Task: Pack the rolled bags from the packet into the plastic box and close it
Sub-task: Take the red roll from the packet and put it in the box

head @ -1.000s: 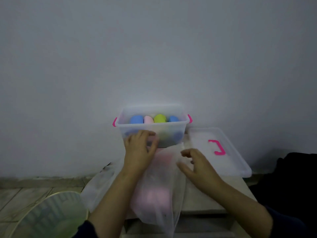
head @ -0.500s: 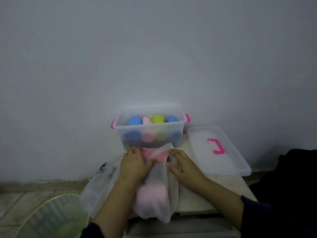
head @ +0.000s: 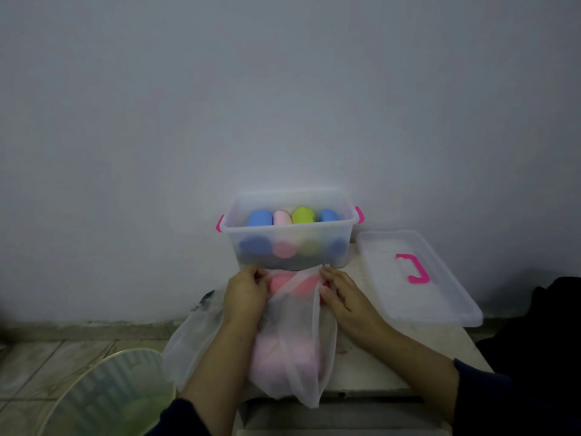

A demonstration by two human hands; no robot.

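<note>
My left hand (head: 246, 292) and right hand (head: 342, 298) each grip the packet (head: 292, 350) mouth, pulling it wide; pink rolled bags (head: 290, 283) show inside. Plastic box (head: 289, 247) just beyond packet, holding rolls. Lid (head: 440, 297) right of box, on counter (head: 408, 347).

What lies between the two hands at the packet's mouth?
In the head view, a pink rolled bag shows at the packet mouth, between the left hand and right hand, both gripping the film.

pale wall (head: 283, 89), tiled floor (head: 47, 360), small white table (head: 393, 366)
</note>
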